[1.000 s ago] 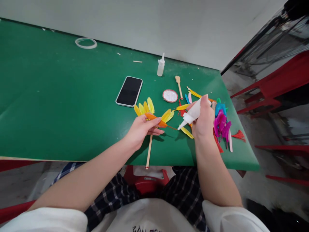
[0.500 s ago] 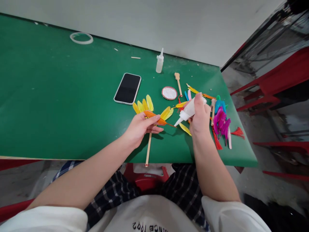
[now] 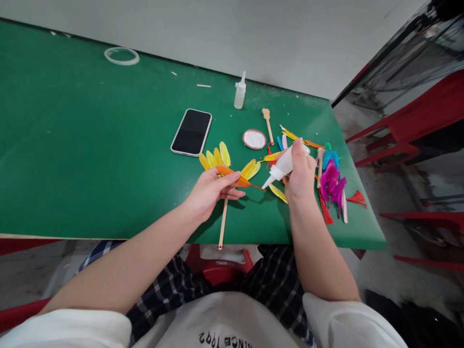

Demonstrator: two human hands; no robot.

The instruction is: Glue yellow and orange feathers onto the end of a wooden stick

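Note:
My left hand (image 3: 212, 191) pinches an orange feather (image 3: 232, 174) by its middle, just above a fan of yellow feathers (image 3: 217, 158) fixed to a wooden stick (image 3: 222, 223) that lies over the table's near edge. My right hand (image 3: 299, 176) is wrapped round a white glue bottle (image 3: 282, 166), tilted with its nozzle pointing down-left at the quill end of the orange feather. The nozzle tip is almost touching the quill.
On the green table (image 3: 90, 145) lie a black phone (image 3: 191, 132), a second glue bottle (image 3: 239, 92) standing upright, a round white disc (image 3: 254, 139), a wooden spoon-shaped stick (image 3: 268, 124), a clear tape ring (image 3: 121, 55) and a pile of coloured feathers (image 3: 331, 181) at the right edge. Red stools stand to the right.
The camera view shifted slightly, and my right hand with the bottle has drawn nearer the quill of the orange feather. In the last half second nothing visibly moved.

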